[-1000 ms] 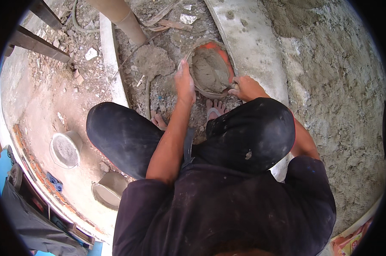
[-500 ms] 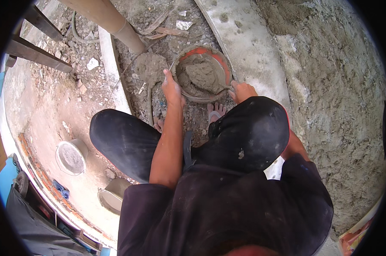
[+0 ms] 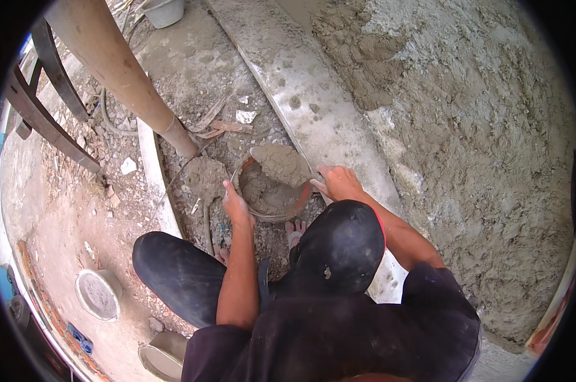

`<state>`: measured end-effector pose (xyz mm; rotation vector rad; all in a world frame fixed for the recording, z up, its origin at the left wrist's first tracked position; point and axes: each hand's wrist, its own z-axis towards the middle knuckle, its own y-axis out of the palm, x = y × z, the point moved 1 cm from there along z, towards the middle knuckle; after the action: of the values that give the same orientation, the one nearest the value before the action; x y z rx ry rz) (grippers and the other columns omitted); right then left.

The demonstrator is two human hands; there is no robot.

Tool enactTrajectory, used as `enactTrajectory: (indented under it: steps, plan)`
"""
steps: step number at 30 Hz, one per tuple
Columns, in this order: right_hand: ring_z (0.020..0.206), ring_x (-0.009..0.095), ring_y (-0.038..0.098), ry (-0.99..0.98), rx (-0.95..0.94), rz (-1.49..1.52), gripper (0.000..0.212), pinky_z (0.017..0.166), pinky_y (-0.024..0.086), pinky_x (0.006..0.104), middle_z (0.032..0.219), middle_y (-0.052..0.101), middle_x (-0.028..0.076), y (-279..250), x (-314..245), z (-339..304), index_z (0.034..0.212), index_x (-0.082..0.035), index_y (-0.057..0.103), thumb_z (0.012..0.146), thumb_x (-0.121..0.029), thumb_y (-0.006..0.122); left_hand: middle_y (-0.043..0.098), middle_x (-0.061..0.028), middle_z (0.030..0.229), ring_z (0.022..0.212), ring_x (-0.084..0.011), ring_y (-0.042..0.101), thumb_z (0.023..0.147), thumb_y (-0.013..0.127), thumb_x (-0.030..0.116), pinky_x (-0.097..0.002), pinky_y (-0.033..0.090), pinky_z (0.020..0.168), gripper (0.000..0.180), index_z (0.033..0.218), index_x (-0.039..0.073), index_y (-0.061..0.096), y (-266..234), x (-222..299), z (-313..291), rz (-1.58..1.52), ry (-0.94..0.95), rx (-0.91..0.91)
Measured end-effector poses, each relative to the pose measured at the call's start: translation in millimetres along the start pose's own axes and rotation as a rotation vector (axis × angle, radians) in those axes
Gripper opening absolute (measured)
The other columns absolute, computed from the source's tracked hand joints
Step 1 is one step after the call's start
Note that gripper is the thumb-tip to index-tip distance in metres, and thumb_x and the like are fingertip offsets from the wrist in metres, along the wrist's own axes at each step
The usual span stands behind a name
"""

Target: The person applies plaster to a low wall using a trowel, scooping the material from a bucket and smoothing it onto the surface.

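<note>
A round bucket (image 3: 280, 218) with an orange inner wall holds grey wet mortar (image 3: 265, 192). My left hand (image 3: 238, 207) grips its left rim, thumb up along the side. In my right hand (image 3: 340, 183), at the bucket's right, is the handle of a trowel. The trowel's blade bears a large heap of mortar (image 3: 280, 163), raised over the far part of the bucket. That load hides most of the blade. Left of the bucket lies a mortar-caked flat tool head (image 3: 206, 177) with a long handle.
A pale concrete kerb (image 3: 313, 105) runs diagonally beside rough wet concrete (image 3: 472, 159) on the right. A thick bamboo pole (image 3: 125, 76) leans at the upper left, near dark wooden legs (image 3: 65, 130). Pails (image 3: 99, 294) stand at the lower left; another pail (image 3: 163, 11) is farther off.
The trowel has risen from inside the bucket with a heap of mortar on it. My right hand has lifted along with it. The view has shifted, showing more ground ahead.
</note>
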<state>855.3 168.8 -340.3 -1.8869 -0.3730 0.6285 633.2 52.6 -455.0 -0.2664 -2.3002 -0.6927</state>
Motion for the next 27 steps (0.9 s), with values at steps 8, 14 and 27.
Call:
enactTrajectory:
  steps: [8,14,27]
  plan:
    - [0.067,0.037,0.064,-0.457,0.127,0.054,0.038,0.064,0.050,0.0461,0.070,0.065,0.018,-143,-80,38,0.097,-0.003,0.066,0.089,-0.040,0.067,0.061,-0.0157,0.123,0.109,-0.0273,0.062,0.102,0.045,0.047,-0.0403,0.050,0.096,0.058,0.124,-0.006,0.054,-5,-7,9,-0.014,-0.013,-0.021]
    - [0.046,0.009,0.053,-0.210,-0.646,0.712,0.029,0.040,0.042,0.0261,0.061,0.059,0.005,-217,-34,99,0.086,-0.002,0.066,0.091,-0.031,0.068,0.064,-0.0129,0.111,0.100,-0.0218,0.061,0.102,0.046,0.048,-0.0360,0.048,0.091,0.057,0.116,-0.006,0.059,1,6,-4,-0.021,-0.047,0.026]
    - [0.059,0.017,0.054,0.126,0.430,0.240,0.041,0.054,0.043,0.0386,0.063,0.054,0.008,-311,51,214,0.094,0.004,0.063,0.096,-0.037,0.060,0.065,-0.0096,0.100,0.089,-0.0162,0.059,0.103,0.047,0.044,-0.0324,0.048,0.085,0.054,0.109,-0.007,0.062,6,-13,4,0.078,0.044,0.145]
